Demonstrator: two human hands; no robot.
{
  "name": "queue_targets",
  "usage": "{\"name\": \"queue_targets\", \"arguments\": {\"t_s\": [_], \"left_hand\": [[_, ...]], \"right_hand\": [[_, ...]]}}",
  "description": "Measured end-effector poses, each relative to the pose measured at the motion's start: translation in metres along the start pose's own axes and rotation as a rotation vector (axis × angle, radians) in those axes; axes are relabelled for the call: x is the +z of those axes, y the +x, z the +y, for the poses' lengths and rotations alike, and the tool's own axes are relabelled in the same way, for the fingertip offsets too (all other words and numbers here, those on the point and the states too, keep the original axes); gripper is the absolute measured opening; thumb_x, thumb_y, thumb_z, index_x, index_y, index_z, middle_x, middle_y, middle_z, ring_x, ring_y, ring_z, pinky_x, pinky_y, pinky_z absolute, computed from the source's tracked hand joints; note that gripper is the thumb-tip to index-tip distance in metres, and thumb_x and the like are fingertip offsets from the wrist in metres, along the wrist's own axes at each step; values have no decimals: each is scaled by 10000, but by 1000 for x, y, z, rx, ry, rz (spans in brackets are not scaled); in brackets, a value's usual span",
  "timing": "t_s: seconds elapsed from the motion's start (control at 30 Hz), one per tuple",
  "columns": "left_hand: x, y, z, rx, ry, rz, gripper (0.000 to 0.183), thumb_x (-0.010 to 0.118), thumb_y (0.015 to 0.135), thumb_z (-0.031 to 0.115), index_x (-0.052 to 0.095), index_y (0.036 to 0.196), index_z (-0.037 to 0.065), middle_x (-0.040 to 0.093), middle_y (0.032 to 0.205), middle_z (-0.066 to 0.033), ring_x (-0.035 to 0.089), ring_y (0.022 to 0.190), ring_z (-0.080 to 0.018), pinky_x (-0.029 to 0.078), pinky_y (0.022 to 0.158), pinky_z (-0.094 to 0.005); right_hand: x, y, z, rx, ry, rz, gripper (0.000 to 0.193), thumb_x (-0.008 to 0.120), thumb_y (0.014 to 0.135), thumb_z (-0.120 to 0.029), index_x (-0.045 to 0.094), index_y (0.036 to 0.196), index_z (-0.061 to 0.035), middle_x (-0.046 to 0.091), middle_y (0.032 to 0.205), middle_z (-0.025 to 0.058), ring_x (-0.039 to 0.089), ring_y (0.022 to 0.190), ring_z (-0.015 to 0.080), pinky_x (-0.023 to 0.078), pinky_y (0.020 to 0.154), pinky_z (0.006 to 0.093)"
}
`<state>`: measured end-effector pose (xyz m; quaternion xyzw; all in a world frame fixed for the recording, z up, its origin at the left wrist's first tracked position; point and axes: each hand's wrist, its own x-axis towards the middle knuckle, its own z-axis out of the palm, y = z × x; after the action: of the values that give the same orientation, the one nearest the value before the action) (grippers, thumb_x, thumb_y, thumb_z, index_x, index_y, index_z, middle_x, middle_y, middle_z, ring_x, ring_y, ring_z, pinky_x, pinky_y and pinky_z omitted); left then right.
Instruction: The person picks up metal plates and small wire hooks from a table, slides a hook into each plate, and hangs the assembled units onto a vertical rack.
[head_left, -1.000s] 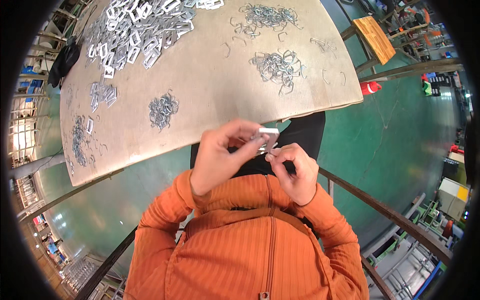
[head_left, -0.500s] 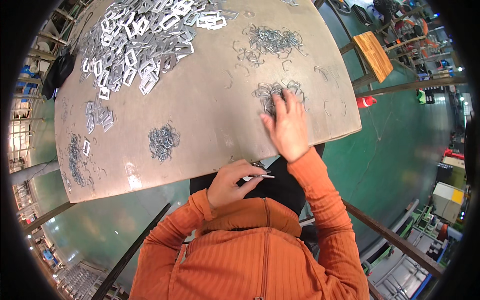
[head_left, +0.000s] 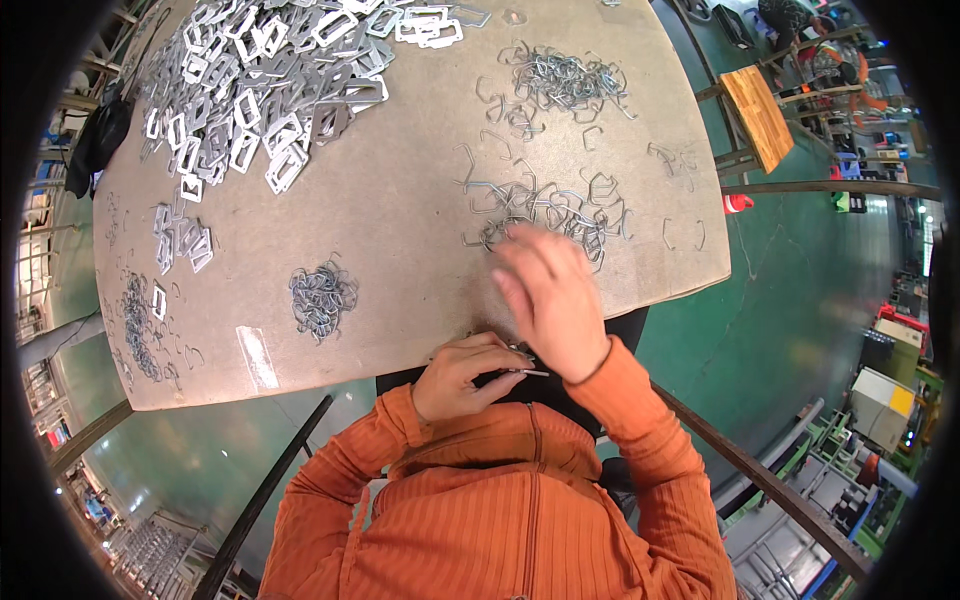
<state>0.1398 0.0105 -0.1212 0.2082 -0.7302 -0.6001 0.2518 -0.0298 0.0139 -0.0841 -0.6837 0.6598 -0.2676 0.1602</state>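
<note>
My left hand [head_left: 462, 376] sits at the near edge of the round grey table [head_left: 400, 200], closed on a small flat metal buckle [head_left: 522, 368] with a thin wire end poking out to the right. Just above it, my right hand [head_left: 550, 295] is blurred with motion over the table edge, fingers pointing away from me. Whether it holds anything is unclear. Right beyond its fingertips lies a loose heap of bent wire clips [head_left: 545, 212].
A big pile of flat rectangular metal buckles [head_left: 270, 90] covers the far left. More wire clips [head_left: 562, 80] lie at the far side, a small wire bundle [head_left: 322, 295] nearer left. A wooden stool [head_left: 757, 115] stands right, and a metal rail [head_left: 760, 480] runs beside me.
Both hands were together at my chest, then my right hand reached out onto the wire clip heap. It has now drawn back toward my left hand, which stays at the table edge.
</note>
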Motion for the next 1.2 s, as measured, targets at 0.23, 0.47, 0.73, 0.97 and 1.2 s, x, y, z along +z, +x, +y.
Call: {"name": "queue_targets", "arguments": {"t_s": [0.23, 0.47, 0.73, 0.97, 1.2], "left_hand": [[2, -1, -5, 54, 31, 41, 157, 700, 752, 30, 683, 906, 52, 659, 814, -80, 629, 741, -226, 504, 645, -310], [-2, -2, -6, 15, -38, -30, 216, 699, 724, -59, 676, 918, 32, 677, 842, -92, 644, 754, -217, 502, 647, -294], [-4, 0, -4, 18, -67, -56, 216, 687, 729, -71, 667, 923, 20, 667, 824, -100, 635, 731, -216, 495, 633, -294], [-2, -2, -7, 26, -92, -40, 207, 684, 734, -67, 666, 922, 17, 666, 827, -103, 635, 736, -219, 495, 638, -295], [-2, -3, -3, 14, -74, -40, 205, 679, 742, -59, 667, 931, 19, 665, 853, -101, 631, 749, -223, 490, 650, -298]], "right_hand": [[12, 0, -5, -77, -110, -92, 333, 632, 811, -202, 579, 1105, -53, 539, 1222, 100, 476, 1201, 265, 342, 1018, 488], [-2, 19, 25, 87, 224, 23, 118, 642, 791, -91, 644, 905, -62, 624, 905, 96, 616, 808, 279, 489, 760, 392], [-12, 69, 75, 95, 26, 71, 42, 649, 789, -81, 656, 829, -69, 586, 790, 106, 608, 735, 306, 484, 638, 395], [-18, 77, 79, 108, -156, 92, 47, 646, 761, -94, 663, 804, -105, 592, 797, 89, 618, 771, 292, 495, 648, 394], [-2, 83, 65, -98, -185, -84, 77, 657, 781, -86, 617, 829, -39, 588, 786, 109, 605, 732, 300, 476, 640, 378]]}}
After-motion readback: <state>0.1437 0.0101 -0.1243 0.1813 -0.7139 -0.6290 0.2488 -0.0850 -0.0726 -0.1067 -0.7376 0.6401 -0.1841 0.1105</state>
